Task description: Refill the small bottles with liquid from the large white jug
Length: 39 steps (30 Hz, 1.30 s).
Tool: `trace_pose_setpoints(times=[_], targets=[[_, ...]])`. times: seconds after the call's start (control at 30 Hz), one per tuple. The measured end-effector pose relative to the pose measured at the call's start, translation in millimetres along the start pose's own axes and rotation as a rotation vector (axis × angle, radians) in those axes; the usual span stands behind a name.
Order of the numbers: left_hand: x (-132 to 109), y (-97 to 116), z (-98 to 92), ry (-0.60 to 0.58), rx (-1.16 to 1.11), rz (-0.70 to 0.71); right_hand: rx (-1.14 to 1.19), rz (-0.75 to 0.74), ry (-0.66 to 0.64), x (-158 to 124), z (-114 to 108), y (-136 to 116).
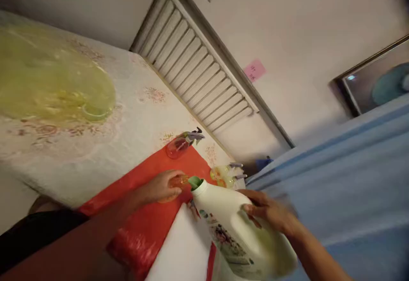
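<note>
My right hand (268, 213) grips the handle of a large white jug (233, 225) with a green spout, tilted so the spout points at a small orange bottle (179, 183). My left hand (161, 187) is wrapped round that small bottle, which stands on a red sheet (143, 225). The jug's label faces down and toward me.
A pink spray bottle (182, 144) stands at the red sheet's far edge. Two yellowish spray bottles (226, 174) sit to its right. A translucent green basin (47, 81) rests on the patterned tablecloth (134, 115). Blue fabric (335, 187) fills the right. A louvred vent (198, 68) is behind.
</note>
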<state>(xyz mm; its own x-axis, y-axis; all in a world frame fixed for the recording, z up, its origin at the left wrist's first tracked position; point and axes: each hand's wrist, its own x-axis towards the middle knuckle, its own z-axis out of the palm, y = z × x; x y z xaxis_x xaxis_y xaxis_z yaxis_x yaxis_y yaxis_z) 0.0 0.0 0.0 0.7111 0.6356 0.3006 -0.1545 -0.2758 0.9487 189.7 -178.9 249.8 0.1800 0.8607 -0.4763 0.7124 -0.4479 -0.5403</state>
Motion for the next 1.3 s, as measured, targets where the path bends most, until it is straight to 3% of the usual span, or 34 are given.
trace_pose_setpoints(times=[1.3], targets=[[0, 6, 0.1, -0.004, -0.108, -0.03, 0.0, 0.024, -0.013, -4, 1, -14]])
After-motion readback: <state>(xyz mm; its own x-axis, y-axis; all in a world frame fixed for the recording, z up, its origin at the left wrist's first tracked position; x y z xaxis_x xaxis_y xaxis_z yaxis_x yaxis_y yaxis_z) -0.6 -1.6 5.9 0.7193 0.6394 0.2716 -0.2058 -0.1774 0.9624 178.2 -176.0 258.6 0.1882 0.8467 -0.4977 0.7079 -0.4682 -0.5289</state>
